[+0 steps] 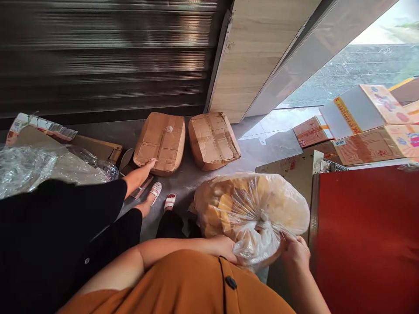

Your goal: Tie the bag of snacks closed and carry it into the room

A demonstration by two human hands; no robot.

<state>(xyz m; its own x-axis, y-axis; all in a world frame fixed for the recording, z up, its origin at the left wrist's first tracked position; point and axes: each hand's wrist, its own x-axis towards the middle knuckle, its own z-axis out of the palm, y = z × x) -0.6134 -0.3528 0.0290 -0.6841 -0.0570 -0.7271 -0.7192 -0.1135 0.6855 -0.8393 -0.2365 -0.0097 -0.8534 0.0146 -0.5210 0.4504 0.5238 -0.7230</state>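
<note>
A big clear plastic bag [252, 209], full of yellowish-brown pieces, is held in front of my body. Its top is gathered into a twisted knot facing me. My left hand [224, 247] grips the bag's near left side, by the loose gathered plastic. On the near right, my right hand [295, 250] is closed on a stretched part of the same bag. Some of my fingers are hidden by the plastic, and the bag's underside is out of sight.
Two taped cardboard boxes [160, 141] sit on the grey floor ahead. A person in black [65, 235] stands at left, one hand [151, 165] touching the left box. Bubble wrap [29, 163] lies far left. A red surface [366, 235] and stacked cartons [365, 146] are at right.
</note>
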